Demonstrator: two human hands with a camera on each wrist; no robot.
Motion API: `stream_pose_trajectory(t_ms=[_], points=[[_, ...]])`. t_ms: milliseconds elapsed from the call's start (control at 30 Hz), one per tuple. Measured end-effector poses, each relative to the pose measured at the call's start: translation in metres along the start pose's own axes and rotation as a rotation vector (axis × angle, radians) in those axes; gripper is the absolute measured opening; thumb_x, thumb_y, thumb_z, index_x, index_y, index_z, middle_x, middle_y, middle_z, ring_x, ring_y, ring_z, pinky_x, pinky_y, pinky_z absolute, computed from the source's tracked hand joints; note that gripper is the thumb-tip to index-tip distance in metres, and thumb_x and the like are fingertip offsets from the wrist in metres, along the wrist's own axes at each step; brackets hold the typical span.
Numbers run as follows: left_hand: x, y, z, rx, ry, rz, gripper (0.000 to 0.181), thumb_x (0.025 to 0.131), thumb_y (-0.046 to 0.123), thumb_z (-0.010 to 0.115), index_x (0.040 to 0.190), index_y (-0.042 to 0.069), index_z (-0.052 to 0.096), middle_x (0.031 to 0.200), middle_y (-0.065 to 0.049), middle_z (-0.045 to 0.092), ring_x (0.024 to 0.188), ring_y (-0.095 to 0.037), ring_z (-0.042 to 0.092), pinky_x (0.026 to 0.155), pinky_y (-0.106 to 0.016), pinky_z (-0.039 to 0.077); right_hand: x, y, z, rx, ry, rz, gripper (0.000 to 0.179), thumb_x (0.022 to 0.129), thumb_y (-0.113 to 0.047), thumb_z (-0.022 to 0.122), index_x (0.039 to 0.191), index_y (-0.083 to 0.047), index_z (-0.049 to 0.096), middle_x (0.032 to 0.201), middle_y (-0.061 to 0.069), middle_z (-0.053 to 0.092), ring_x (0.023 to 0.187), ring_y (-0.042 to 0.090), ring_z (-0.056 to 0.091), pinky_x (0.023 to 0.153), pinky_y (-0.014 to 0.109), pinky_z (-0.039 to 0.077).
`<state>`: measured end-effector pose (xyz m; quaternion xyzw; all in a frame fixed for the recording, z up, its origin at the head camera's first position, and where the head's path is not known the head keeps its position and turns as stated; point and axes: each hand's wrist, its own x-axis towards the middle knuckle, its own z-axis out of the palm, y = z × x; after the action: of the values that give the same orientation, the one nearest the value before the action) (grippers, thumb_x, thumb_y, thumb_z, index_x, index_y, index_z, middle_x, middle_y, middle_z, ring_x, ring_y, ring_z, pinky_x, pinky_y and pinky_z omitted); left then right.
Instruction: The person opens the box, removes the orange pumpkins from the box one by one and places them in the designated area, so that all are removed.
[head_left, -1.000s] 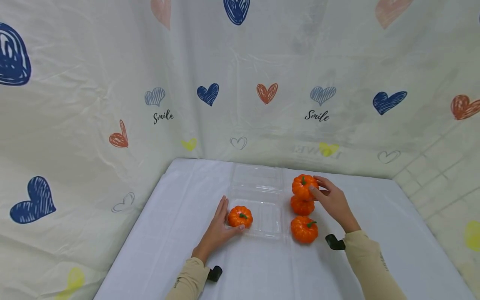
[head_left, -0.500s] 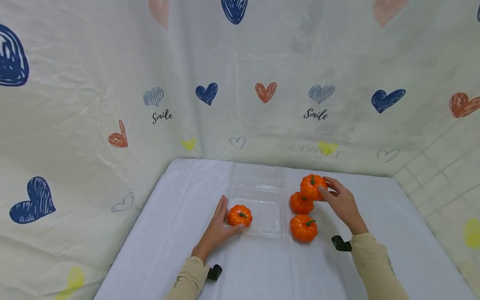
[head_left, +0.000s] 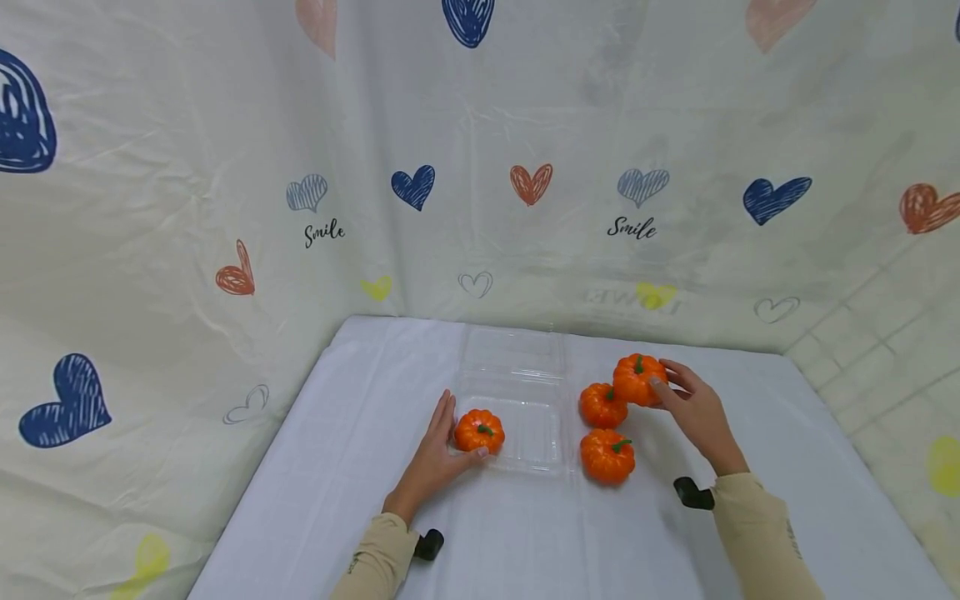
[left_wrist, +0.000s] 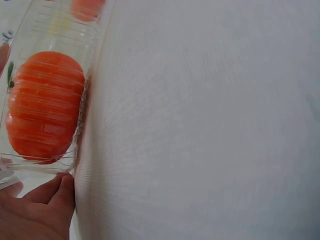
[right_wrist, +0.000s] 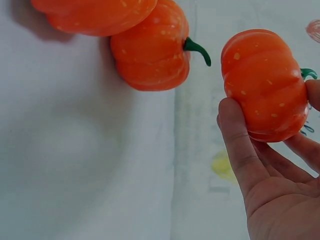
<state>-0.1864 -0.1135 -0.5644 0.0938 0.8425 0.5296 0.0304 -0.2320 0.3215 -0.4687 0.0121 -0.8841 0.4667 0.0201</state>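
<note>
Raised over the table, a small orange pumpkin [head_left: 637,379] with a green stem is held in my right hand [head_left: 699,417]. The right wrist view shows thumb and fingers around this pumpkin [right_wrist: 265,85]. My left hand [head_left: 433,467] rests against the near-left corner of an open clear plastic container [head_left: 542,437], fingers straight along its side and thumb at the front. One pumpkin [head_left: 480,432] sits in the container's left part, seen through the clear wall in the left wrist view. Two more pumpkins lie right of it, a farther one [head_left: 602,406] and a nearer one [head_left: 607,457].
The container's clear lid [head_left: 513,354] lies folded back toward the rear of the white-covered table [head_left: 360,417]. Behind the table hangs a pale curtain [head_left: 465,125] printed with hearts. Each wrist carries a black camera mount [head_left: 693,493].
My right hand has moved to the right with its pumpkin, away from the container and past the farther loose pumpkin. The left hand has stayed in place.
</note>
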Motion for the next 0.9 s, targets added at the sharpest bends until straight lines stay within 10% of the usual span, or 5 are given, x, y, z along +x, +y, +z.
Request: stream_pose_trajectory(t_ms=[900], points=[[0.003,-0.005,0.001,0.006,-0.004,-0.015,0.116,0.09,0.055,0.082,0.173,0.011,0.015,0.18,0.008,0.002,0.158,-0.028,0.032,0.124,-0.046,0.032,-0.004,0.037,-0.003,-0.053,0.042,0.098,0.079,0.111,-0.052,0.051,0.164,0.003,0.034,0.159,0.039,0.037,0.134,0.06,0.05,0.107,0.068,0.048]])
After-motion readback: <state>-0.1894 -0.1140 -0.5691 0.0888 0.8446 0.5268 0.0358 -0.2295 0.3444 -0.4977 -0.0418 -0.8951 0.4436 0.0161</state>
